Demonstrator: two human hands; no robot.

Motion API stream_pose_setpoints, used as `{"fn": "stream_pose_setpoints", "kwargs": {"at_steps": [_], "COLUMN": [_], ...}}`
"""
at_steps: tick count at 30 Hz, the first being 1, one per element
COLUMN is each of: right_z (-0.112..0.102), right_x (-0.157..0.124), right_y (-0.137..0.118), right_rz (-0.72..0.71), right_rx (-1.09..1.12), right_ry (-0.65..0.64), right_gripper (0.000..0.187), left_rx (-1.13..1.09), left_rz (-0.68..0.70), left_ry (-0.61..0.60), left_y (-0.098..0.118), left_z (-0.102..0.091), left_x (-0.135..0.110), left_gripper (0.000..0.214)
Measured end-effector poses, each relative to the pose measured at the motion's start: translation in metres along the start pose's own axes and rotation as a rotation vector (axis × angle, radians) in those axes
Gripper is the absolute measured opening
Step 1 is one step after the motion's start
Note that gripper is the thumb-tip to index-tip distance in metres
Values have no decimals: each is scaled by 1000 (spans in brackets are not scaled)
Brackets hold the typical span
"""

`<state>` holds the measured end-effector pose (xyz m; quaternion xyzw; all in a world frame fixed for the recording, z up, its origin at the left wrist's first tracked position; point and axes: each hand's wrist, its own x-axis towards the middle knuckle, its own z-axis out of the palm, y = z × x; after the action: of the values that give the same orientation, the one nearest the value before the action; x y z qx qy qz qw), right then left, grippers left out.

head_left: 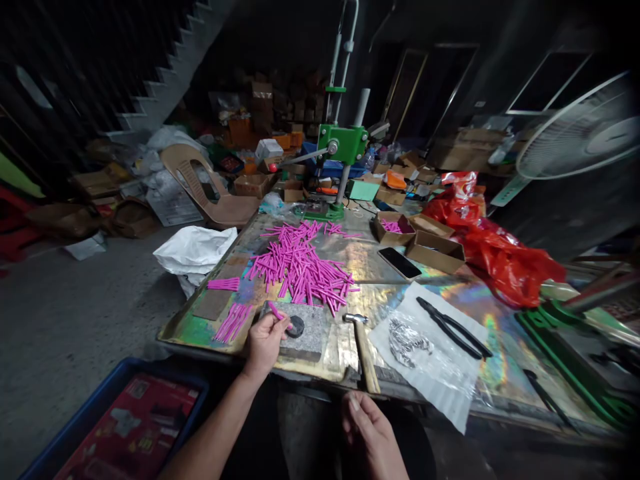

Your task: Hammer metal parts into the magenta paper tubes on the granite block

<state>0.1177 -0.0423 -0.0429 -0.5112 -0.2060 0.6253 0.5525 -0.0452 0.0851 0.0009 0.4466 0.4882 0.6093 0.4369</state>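
Note:
My left hand (263, 341) pinches a pink stick (277, 311) and holds it over a grey stone block (307, 337) that has a dark round disc (296, 326) on it. A big heap of pink sticks (303, 265) lies behind the block, with two small sorted bundles (231, 321) to its left. My right hand (369, 432) hangs below the table's front edge, fingers curled, and what it holds is hidden. A hammer (364, 349) lies just above it on the table.
A green hand press (341, 148) stands at the table's back. Cardboard boxes (434, 249), a phone (399, 263), black pliers (453, 327) on a plastic sheet, a red bag (493, 250), a fan (585, 137), a white sack (195, 252) and a blue crate (120, 420) surround the work spot.

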Motion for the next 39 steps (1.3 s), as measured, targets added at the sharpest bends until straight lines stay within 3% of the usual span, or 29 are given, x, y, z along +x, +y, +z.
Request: {"fn": "stream_pose_setpoints", "kwargs": {"at_steps": [6,10,13,15,18,20,25,27,31,34,36,39], "right_z": [0,-6,-18,-25,-29,-27,-26,-27,-19,-3,8,21], "right_x": [-1,0,11,24,44,54,68,68,52,31,19,11], "right_y": [0,-15,-36,-50,-60,-60,-63,-70,-83,-90,-96,-107], "right_rz": [2,-114,-321,-394,-340,-305,-195,-145,-127,-101,-143,-413], "right_rx": [-12,-149,-425,-758,-1187,-1278,-1256,-1179,-958,-625,-487,-638], "right_ry": [1,27,117,204,258,244,250,218,69,-94,-168,-167], "right_gripper": [35,34,32,31,27,26,31,22,14,22,31,43], "left_rx": [34,110,259,379,513,569,652,664,707,735,737,729], "left_rz": [8,46,155,271,435,505,551,548,533,540,543,551], "left_ry": [-5,-31,-101,-165,-246,-284,-340,-353,-371,-369,-371,-372], "left_y": [-2,-6,-10,-10,-6,-2,6,8,9,9,8,7], "left_z": [0,-1,-5,-8,-10,-9,-6,-6,-5,-5,-5,-5], "left_x": [0,1,3,4,6,6,6,6,6,6,6,5], "left_gripper": [4,5,9,10,12,14,16,16,17,18,18,19]}}
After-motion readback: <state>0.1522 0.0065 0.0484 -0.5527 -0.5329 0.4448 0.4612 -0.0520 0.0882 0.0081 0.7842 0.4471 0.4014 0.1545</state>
